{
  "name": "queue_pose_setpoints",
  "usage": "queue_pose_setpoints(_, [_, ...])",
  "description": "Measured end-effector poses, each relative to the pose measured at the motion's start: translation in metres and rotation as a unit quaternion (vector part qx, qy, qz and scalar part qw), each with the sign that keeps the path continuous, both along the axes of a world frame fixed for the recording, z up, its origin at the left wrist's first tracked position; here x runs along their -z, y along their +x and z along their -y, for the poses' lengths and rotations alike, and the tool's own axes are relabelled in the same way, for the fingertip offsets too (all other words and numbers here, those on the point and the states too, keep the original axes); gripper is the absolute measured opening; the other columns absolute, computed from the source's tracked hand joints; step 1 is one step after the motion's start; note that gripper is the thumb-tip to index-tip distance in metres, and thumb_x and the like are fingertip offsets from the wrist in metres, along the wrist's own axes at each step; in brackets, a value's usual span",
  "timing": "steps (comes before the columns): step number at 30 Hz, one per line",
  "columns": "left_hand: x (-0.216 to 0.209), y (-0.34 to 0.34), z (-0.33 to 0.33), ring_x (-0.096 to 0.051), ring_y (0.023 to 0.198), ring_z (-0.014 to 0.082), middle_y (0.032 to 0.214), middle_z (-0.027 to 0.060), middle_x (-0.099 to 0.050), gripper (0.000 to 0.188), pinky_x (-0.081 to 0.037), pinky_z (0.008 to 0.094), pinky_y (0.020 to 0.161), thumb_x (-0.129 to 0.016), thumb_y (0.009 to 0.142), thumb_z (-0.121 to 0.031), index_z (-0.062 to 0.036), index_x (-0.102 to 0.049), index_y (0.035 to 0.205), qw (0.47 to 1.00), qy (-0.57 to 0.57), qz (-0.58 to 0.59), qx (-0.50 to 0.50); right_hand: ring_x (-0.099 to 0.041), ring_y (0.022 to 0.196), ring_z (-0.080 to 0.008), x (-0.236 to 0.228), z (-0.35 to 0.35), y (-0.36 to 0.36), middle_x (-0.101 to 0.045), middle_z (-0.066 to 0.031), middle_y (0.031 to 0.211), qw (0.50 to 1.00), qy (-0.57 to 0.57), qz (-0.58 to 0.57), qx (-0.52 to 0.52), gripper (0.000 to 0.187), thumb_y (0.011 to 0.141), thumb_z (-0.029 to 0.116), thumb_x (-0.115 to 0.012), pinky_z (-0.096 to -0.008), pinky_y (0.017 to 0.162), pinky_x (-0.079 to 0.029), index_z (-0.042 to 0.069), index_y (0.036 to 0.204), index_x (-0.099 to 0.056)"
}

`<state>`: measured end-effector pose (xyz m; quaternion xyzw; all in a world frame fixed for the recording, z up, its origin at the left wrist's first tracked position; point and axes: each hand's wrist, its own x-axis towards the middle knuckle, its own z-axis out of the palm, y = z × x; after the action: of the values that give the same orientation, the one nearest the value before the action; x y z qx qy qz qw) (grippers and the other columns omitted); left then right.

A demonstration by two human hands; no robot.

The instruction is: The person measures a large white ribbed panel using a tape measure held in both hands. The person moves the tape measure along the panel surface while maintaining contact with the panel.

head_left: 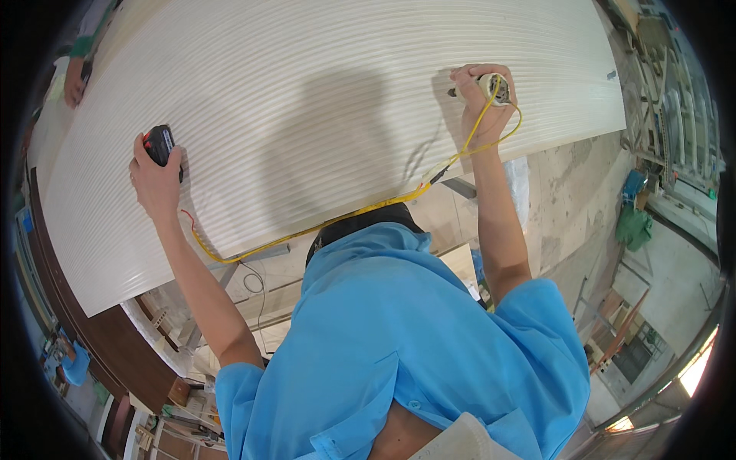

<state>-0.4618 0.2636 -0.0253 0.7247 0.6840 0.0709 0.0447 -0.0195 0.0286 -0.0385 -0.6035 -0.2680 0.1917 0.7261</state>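
Observation:
My left hand (pixel 156 182) is closed round a black power-tool battery pack (pixel 159 144) with red parts, over the left side of a white ribbed panel (pixel 307 115). At the right, my right hand (pixel 481 115) grips a whitish cylindrical tool (pixel 491 86) with an open, wired end and a dark tip poking out to the left. From this tool a yellow cable (pixel 337 220) loops down and runs along the panel's near edge. Its thin red-tipped end (pixel 187 215) lies below my left hand, apart from the battery pack as far as I can see.
Another person's hand (pixel 74 83) rests at the panel's far left edge. A dark brown board (pixel 123 353) lies at the lower left. Below the panel's near edge are a thin grey wire (pixel 253 282) and a metal bar (pixel 460 187). Racks (pixel 682 123) stand at the right.

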Motion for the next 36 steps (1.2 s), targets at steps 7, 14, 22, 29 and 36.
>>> queue_pose_setpoints(7, [0.003,0.002,-0.009,-0.051,0.137,0.0423,0.149,0.0226,-0.051,0.088,-0.046,0.0554,0.11,-0.072,0.086,-0.05,-0.0187,-0.038,0.161,1.0,-0.007,-0.003,-0.006,-0.069,0.083,-0.02,-0.007,0.001,0.005,-0.072,-0.0126,0.091,0.999,0.021,0.046,0.003,0.021,0.083,-0.006,-0.075,-0.0341,0.078,-0.058,0.002,0.097,-0.062])
queue_pose_setpoints(14, [0.004,0.002,-0.009,-0.052,0.136,0.0424,0.147,0.0224,-0.052,0.088,-0.047,0.0559,0.109,-0.072,0.086,-0.049,-0.0192,-0.038,0.161,1.0,-0.003,-0.004,-0.006,-0.071,0.087,-0.0265,0.004,-0.01,0.0,-0.07,-0.0153,0.091,1.0,-0.002,0.009,-0.006,0.022,0.084,-0.008,-0.074,-0.0426,0.089,-0.059,0.001,0.099,-0.06])
queue_pose_setpoints(22, [0.006,0.005,-0.007,-0.054,0.133,0.0427,0.147,0.0226,-0.052,0.086,-0.049,0.0555,0.107,-0.073,0.086,-0.047,-0.0195,-0.039,0.16,1.0,0.007,-0.004,0.003,-0.07,0.085,-0.0201,-0.007,-0.013,0.008,-0.072,-0.0128,0.092,0.998,0.055,0.026,-0.016,0.023,0.083,-0.005,-0.077,-0.0342,0.078,-0.058,0.001,0.099,-0.062])
queue_pose_setpoints(29, [0.0,0.022,0.0,-0.054,0.132,0.0429,0.145,0.0218,-0.053,0.086,-0.051,0.0555,0.105,-0.075,0.085,-0.045,-0.0195,-0.041,0.159,1.0,0.005,-0.006,0.027,-0.071,0.087,-0.0261,-0.004,-0.021,-0.013,-0.071,-0.0153,0.092,1.0,-0.015,0.021,0.002,0.023,0.084,-0.006,-0.075,-0.0421,0.09,-0.058,0.002,0.1,-0.06])
queue_pose_setpoints(36, [0.002,0.035,-0.001,-0.055,0.131,0.0437,0.145,0.0213,-0.053,0.086,-0.052,0.0555,0.104,-0.075,0.083,-0.043,-0.0189,-0.041,0.158,0.998,-0.006,0.004,0.058,-0.07,0.089,-0.0272,-0.006,-0.032,-0.032,-0.07,-0.0154,0.092,0.999,0.019,0.028,-0.007,0.022,0.084,-0.006,-0.074,-0.0454,0.092,-0.058,0.001,0.1,-0.06])
